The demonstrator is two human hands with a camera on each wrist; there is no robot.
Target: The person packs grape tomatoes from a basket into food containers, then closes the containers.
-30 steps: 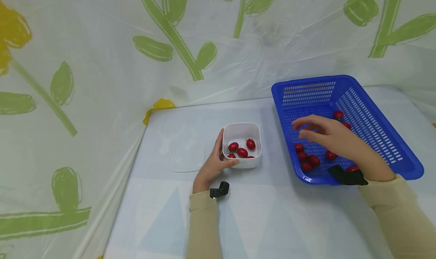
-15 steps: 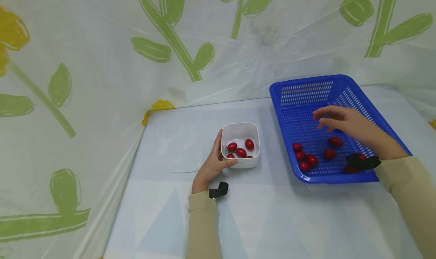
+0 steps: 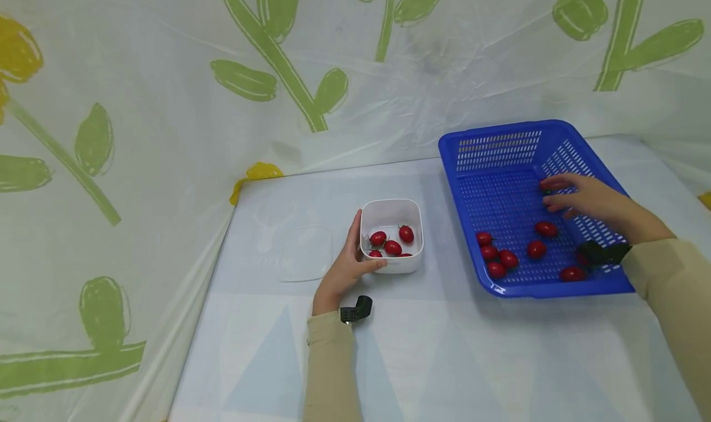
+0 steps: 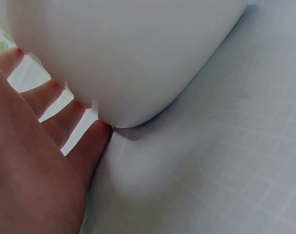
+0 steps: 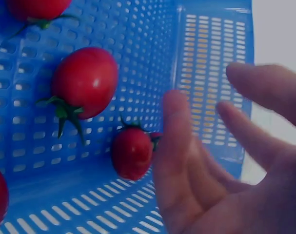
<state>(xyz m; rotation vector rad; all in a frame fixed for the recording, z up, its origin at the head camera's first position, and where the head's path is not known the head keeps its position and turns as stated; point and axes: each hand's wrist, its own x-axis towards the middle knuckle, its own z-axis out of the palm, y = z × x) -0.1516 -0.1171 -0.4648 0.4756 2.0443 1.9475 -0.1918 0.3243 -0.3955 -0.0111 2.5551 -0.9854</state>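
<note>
My left hand (image 3: pixel 344 271) holds a small white square container (image 3: pixel 397 266), fingers along its left side and thumb at the front. Several cherry tomatoes (image 3: pixel 406 234) lie inside. In the left wrist view, fingertips touch the white wall (image 4: pixel 123 58). My right hand (image 3: pixel 600 203) reaches into the right side of a blue plastic basket (image 3: pixel 494 194), thumb and fingers spread apart. Right by its fingertips is a cherry tomato (image 5: pixel 132 153) with a green stem, and a larger-looking one (image 5: pixel 91 83) lies nearer the wrist camera. Nothing shows between these fingers.
A clear flat lid (image 3: pixel 305 255) lies on the pale tablecloth left of the container. Other cherry tomatoes (image 3: pixel 508 259) are scattered in the basket's near half. Behind the table hangs a white sheet (image 3: pixel 422 113) with printed green stems.
My right hand has moved right and lower into the basket, toward the tomatoes by its right wall. The left hand and container stay in place.
</note>
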